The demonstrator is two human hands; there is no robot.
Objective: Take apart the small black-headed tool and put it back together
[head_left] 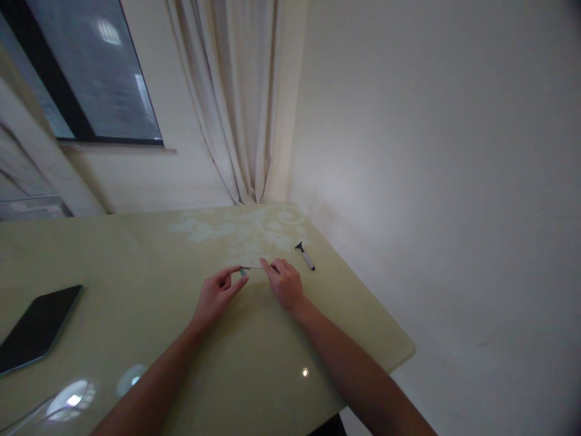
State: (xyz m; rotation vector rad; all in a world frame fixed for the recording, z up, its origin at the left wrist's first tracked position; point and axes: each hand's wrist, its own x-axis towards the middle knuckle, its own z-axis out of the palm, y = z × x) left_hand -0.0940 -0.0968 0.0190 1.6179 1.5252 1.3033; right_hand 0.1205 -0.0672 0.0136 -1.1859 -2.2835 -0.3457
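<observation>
Over the pale table, my left hand pinches a small grey-green piece between thumb and forefinger; its kind is too small to tell. My right hand is closed around a thin light-coloured tool, whose slender shaft points left. The tip of that shaft reaches the small piece, though whether they touch I cannot tell. Fingers hide the tool's handle. Just beyond my right hand lies a razor with a black head and a grey handle, touched by neither hand.
A dark tablet lies at the left on the glossy table. The right table edge slants along a white wall. Behind the far edge hang a beige curtain and a dark-framed window.
</observation>
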